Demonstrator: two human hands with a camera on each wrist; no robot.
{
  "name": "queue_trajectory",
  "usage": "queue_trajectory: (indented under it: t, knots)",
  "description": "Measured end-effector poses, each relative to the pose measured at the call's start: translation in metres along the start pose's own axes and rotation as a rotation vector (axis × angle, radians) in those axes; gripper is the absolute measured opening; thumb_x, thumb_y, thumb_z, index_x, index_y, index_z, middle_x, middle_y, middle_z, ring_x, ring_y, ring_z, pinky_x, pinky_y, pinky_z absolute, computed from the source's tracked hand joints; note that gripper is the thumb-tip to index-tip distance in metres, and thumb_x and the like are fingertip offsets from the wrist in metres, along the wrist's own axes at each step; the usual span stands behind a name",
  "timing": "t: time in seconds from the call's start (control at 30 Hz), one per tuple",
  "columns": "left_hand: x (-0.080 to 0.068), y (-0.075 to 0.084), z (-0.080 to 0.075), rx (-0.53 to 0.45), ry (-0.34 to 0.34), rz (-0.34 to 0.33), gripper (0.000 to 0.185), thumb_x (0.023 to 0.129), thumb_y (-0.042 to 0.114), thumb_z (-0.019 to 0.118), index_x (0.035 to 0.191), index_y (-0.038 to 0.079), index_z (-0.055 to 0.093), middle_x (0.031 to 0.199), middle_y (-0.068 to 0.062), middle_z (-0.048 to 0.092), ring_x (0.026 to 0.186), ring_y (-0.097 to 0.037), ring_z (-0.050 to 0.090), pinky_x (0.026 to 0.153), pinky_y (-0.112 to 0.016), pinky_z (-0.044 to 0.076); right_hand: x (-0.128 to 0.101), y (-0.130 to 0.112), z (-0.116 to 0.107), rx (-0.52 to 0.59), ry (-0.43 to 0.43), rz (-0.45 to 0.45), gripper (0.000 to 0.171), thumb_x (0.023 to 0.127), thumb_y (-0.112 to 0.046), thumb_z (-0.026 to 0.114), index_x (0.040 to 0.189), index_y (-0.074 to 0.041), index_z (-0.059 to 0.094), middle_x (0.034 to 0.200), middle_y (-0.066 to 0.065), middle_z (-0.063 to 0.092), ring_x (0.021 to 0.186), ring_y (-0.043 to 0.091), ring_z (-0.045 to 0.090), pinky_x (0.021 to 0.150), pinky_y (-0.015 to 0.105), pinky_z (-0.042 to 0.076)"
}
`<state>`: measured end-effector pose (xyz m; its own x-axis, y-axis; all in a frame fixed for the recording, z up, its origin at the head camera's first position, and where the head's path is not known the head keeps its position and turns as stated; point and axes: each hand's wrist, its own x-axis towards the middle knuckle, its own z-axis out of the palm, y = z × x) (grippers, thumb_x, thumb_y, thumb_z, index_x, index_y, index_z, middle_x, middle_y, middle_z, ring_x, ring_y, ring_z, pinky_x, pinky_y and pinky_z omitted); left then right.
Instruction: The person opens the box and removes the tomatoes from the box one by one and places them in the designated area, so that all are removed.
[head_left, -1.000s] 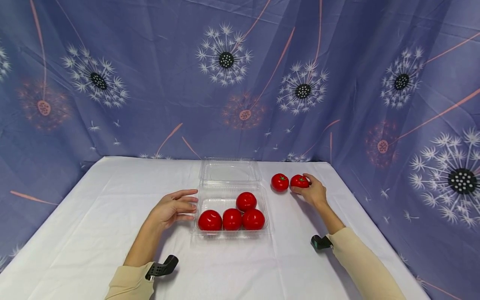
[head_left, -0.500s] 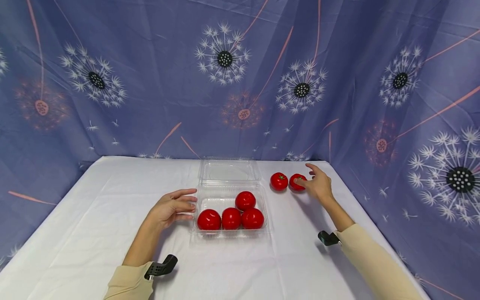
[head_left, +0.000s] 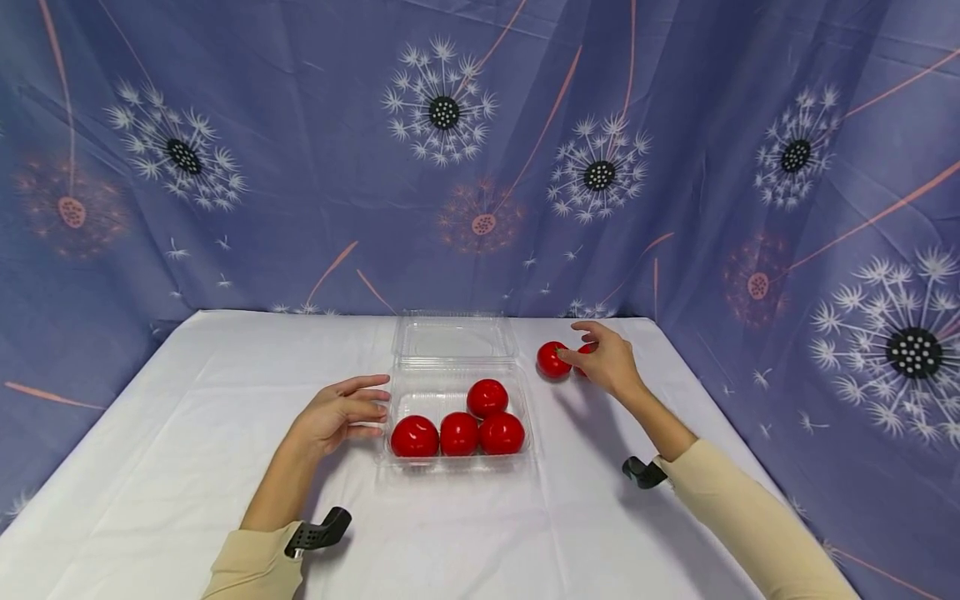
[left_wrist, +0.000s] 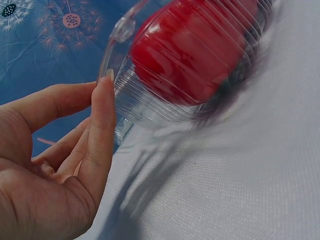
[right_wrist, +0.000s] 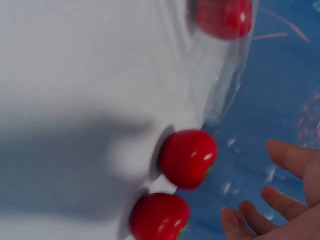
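Note:
A clear plastic clamshell container (head_left: 461, 385) stands with its lid back and several red tomatoes (head_left: 459, 433) inside. At its left rim, my left hand (head_left: 337, 417) holds the edge between thumb and fingertip, as the left wrist view shows. My right hand (head_left: 606, 360) hovers by two loose tomatoes to the right of the container. Its fingers are spread and hold nothing. The left loose tomato (head_left: 552, 360) lies just beyond the thumb; the other tomato (head_left: 582, 360) is mostly hidden behind the hand. In the right wrist view, the fingers (right_wrist: 285, 202) are apart from both.
The clear lid (head_left: 456, 335) lies open at the back, hinged to the container. A white cloth (head_left: 180, 433) covers the table. A blue dandelion-print curtain (head_left: 322, 167) hangs behind and on the right side. Dark wrist cameras (head_left: 318, 533) sit at both sleeves.
My right hand has let go of the right loose tomato, drawn away to the right, then moved left toward the other one. My left hand has stayed at the container's rim.

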<state>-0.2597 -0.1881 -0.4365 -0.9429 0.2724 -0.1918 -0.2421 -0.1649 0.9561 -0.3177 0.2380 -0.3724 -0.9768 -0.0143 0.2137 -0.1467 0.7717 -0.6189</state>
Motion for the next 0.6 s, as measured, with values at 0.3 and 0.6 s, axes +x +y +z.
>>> queue_trajectory:
  t: [0.3, 0.6]
  knots:
    - [0.000, 0.000, -0.001, -0.009, -0.002, 0.002, 0.066, 0.090, -0.003, 0.065, 0.151, -0.002, 0.042, 0.113, -0.003, 0.070, 0.083, -0.014, 0.072, 0.071, -0.032, 0.063, -0.007, -0.030, 0.010, 0.043, -0.060, -0.067, 0.054, 0.085, -0.021, 0.079, 0.136, -0.012, 0.062, 0.126, 0.023, 0.067, 0.114, 0.040, 0.065, 0.090, 0.049, 0.057]
    - [0.000, 0.000, 0.000, -0.011, 0.004, 0.003, 0.066, 0.090, -0.003, 0.065, 0.151, -0.003, 0.041, 0.114, -0.004, 0.070, 0.083, -0.013, 0.072, 0.070, -0.031, 0.063, -0.014, -0.047, 0.020, 0.090, -0.154, -0.082, 0.062, 0.083, -0.026, 0.083, 0.140, -0.016, 0.060, 0.125, 0.017, 0.067, 0.119, 0.038, 0.064, 0.089, 0.048, 0.059]
